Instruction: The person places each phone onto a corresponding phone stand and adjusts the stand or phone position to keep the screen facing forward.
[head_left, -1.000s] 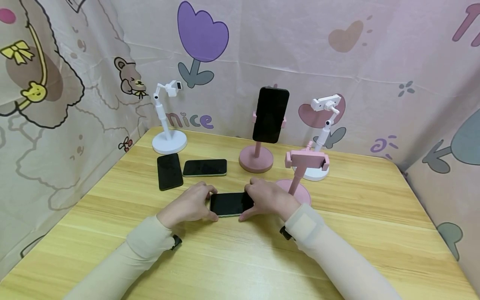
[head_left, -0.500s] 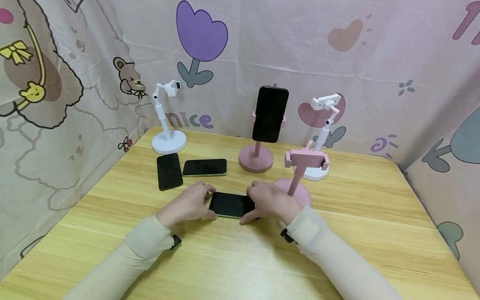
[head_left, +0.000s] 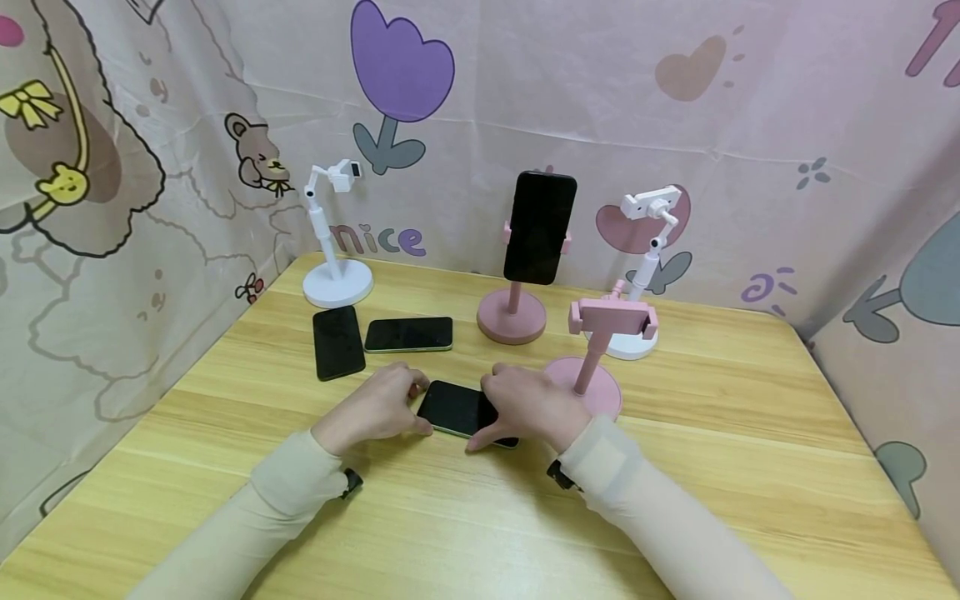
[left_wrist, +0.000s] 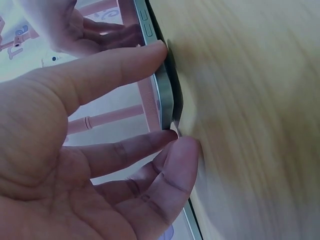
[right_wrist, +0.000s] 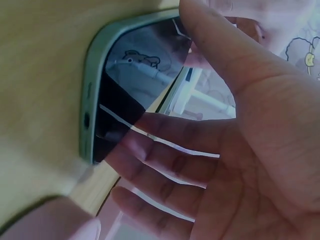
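Observation:
A black-screened smartphone (head_left: 453,405) with a pale green frame lies screen up on the wooden table, slightly skewed. My left hand (head_left: 377,406) holds its left end. In the left wrist view the thumb (left_wrist: 150,55) touches the long side near a corner, and a fingertip meets the short end. Across the phone's right part, my right hand (head_left: 534,408) grips it, thumb on the near edge and fingers on the far edge, covering some of the screen. The right wrist view shows the phone's port end (right_wrist: 88,120) sticking out past that hand.
Two more phones lie behind, one upright-turned (head_left: 338,342) and one sideways (head_left: 409,334). A pink stand (head_left: 512,317) holds a phone (head_left: 541,227). Another pink stand (head_left: 612,317) is close beside my right hand. White stands (head_left: 337,283) (head_left: 647,271) stand at back left and right.
The phone has turned a little, its right end swinging toward me. My right hand has shifted left along it, so more of the right end sticks out. My left hand stays nearly in place.

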